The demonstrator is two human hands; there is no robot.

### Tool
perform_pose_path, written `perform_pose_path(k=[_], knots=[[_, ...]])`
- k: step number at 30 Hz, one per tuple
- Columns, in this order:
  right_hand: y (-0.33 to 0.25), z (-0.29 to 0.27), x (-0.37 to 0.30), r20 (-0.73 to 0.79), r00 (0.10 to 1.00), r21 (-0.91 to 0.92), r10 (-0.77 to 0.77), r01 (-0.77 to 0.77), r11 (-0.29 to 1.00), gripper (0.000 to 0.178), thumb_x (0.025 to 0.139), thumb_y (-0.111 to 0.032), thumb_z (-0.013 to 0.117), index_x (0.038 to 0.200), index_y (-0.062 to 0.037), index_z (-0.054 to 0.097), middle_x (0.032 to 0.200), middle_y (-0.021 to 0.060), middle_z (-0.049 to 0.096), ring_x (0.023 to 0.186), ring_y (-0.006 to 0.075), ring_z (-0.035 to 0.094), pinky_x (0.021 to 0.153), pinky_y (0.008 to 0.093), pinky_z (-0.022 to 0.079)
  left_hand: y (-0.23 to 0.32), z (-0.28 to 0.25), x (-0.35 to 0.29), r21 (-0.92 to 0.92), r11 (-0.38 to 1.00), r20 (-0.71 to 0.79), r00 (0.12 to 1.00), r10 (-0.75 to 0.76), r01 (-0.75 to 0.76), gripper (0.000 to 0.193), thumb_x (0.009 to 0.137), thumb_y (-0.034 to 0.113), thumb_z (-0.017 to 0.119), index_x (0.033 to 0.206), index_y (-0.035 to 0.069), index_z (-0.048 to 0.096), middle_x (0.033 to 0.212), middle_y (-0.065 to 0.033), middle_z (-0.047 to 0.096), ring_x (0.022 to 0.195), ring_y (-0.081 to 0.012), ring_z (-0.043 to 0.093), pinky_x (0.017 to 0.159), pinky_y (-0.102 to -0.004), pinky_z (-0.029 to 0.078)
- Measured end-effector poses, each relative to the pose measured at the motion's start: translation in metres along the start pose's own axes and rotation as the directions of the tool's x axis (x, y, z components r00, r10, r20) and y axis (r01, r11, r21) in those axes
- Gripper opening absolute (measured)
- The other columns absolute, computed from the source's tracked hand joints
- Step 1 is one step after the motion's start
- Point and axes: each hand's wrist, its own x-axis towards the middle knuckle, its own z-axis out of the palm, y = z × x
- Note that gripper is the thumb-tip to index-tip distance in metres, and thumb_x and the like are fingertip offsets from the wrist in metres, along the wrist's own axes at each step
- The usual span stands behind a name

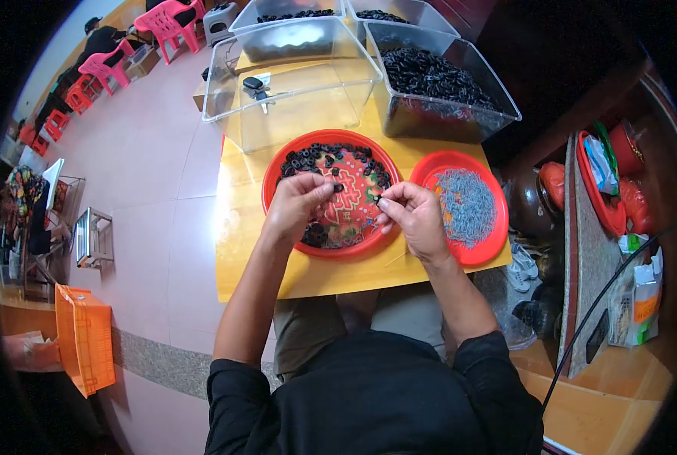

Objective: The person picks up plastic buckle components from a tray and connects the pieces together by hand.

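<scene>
The left hand (304, 201) is over the left part of the red tray (338, 133), its fingers pinching a small black ring (338, 188) between thumb and forefinger; the right hand (416, 218) is at the tray's right edge, thumb and forefinger together on a small dark piece (377, 199), the other fingers curled in; whether that piece has anything fitted to it is too small to tell. The two hands are apart, their tips facing each other across the tray; more black rings (304, 159) lie heaped along its far and left sides and at its near left, leaving the patterned middle largely bare. Just right of the tray is a red plate (479, 256), spread with thin grey pins (466, 208); both stand on the yellow bench (244, 262). Beyond them are clear boxes; the near right box (437, 129) is filled with black pieces (429, 76), while a key (261, 92) shows through the near left box (316, 114); whether it lies inside cannot be told. On the floor at left stand a metal stool (94, 237) and an orange crate (84, 341).
</scene>
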Motion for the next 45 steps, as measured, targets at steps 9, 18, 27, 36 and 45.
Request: perform_pose_path(k=[9, 18, 27, 36, 45], knots=[[-0.024, 0.023, -0.008, 0.121, 0.993, 0.019, 0.002, -0.004, 1.0, 0.006, 0.081, 0.001, 0.058, 0.087, 0.0007, 0.057, 0.072, 0.0046, 0.06, 0.058, 0.0089, 0.059, 0.05, 0.0198, 0.049, -0.016, 0.01, -0.053, -0.319, 0.945, 0.07, 0.996, -0.046, 0.066, 0.008, 0.081, 0.01, 0.063, 0.086, 0.004, 0.061, 0.07, -0.0049, 0.062, 0.057, -0.0093, 0.055, 0.051, -0.0184, 0.042], [-0.029, 0.035, -0.018, 0.161, 0.987, -0.103, -0.032, 0.049, 0.994, 0.009, 0.082, 0.002, 0.057, 0.091, 0.0006, 0.059, 0.076, 0.0032, 0.06, 0.061, 0.0075, 0.057, 0.055, 0.0193, 0.048, -0.023, 0.01, -0.073, -0.185, 0.977, 0.044, 0.992, 0.117, -0.107, 0.013, 0.077, 0.007, 0.067, 0.087, 0.002, 0.062, 0.075, -0.0039, 0.063, 0.061, -0.0071, 0.054, 0.053, -0.0192, 0.041], [-0.025, 0.039, -0.016, 0.283, 0.941, -0.259, -0.184, 0.26, 0.93, 0.009, 0.08, 0.006, 0.056, 0.088, 0.0034, 0.06, 0.081, 0.0034, 0.055, 0.063, 0.0059, 0.055, 0.055, 0.0177, 0.046, -0.024, 0.011, -0.08, -0.09, 0.982, 0.031, 0.985, 0.168, -0.164, 0.011, 0.077, 0.003, 0.067, 0.088, 0.002, 0.064, 0.073, 0.0006, 0.061, 0.063, -0.0043, 0.051, 0.057, -0.0181, 0.041], [-0.022, 0.04, -0.013, 0.369, 0.896, -0.377, -0.249, 0.389, 0.841, 0.012, 0.076, 0.008, 0.057, 0.086, 0.0034, 0.061, 0.076, 0.0042, 0.056, 0.062, 0.0065, 0.054, 0.054, 0.0188, 0.044, -0.027, 0.012, -0.082, -0.08, 0.989, 0.046, 0.991, 0.126, -0.122, 0.011, 0.081, 0.009, 0.064, 0.089, 0.002, 0.062, 0.072, 0.0008, 0.06, 0.062, -0.0039, 0.052, 0.056, -0.0178, 0.041], [-0.021, 0.04, -0.015, 0.343, 0.921, -0.41, -0.185, 0.324, 0.853, 0.01, 0.076, 0.007, 0.057, 0.084, 0.0037, 0.061, 0.075, 0.0036, 0.056, 0.063, 0.0057, 0.053, 0.054, 0.0187, 0.043, -0.031, 0.015, -0.081, -0.125, 0.988, 0.022, 0.995, 0.092, -0.089, 0.009, 0.081, 0.011, 0.064, 0.085, 0.004, 0.061, 0.07, 0.0008, 0.06, 0.059, -0.0034, 0.05, 0.054, -0.0175, 0.04]])
